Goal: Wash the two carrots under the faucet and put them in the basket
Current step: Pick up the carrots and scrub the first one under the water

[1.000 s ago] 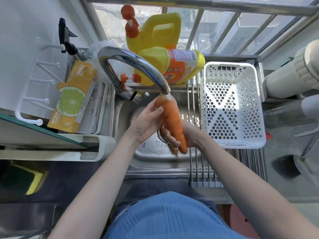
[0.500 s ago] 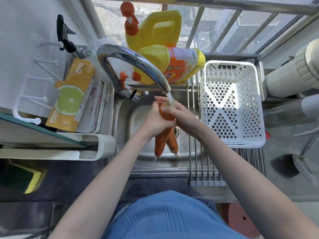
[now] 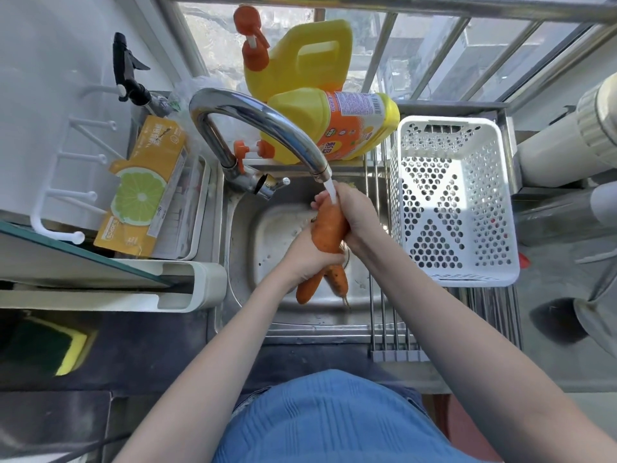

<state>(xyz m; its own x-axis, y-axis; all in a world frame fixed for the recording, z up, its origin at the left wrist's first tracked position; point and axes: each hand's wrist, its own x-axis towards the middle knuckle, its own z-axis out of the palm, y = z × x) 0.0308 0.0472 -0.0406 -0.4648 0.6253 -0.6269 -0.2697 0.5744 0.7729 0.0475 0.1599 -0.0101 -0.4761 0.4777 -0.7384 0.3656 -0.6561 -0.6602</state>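
Water runs from the chrome faucet (image 3: 260,118) onto the thick end of a large orange carrot (image 3: 329,230) held over the steel sink (image 3: 243,262). My right hand (image 3: 355,212) wraps the carrot's top, right under the stream. My left hand (image 3: 305,255) grips its middle, and the narrow tip pokes out below. The second carrot (image 3: 338,279) lies in the sink by the drain, partly hidden by my left hand. The white perforated basket (image 3: 480,280) stands empty to the right of the sink.
Two yellow detergent bottles (image 3: 330,125) stand behind the faucet. The basket rests on a steel roll-up rack (image 3: 387,322) over the sink's right side. A lime-printed pack (image 3: 143,188) sits in a tray on the left, a sponge (image 3: 71,352) at lower left, white pipes (image 3: 564,155) at right.
My right hand has gone from the carrot's lower tip up to its thick end under the stream. My left hand has slid down to the carrot's middle. The second carrot has not moved.
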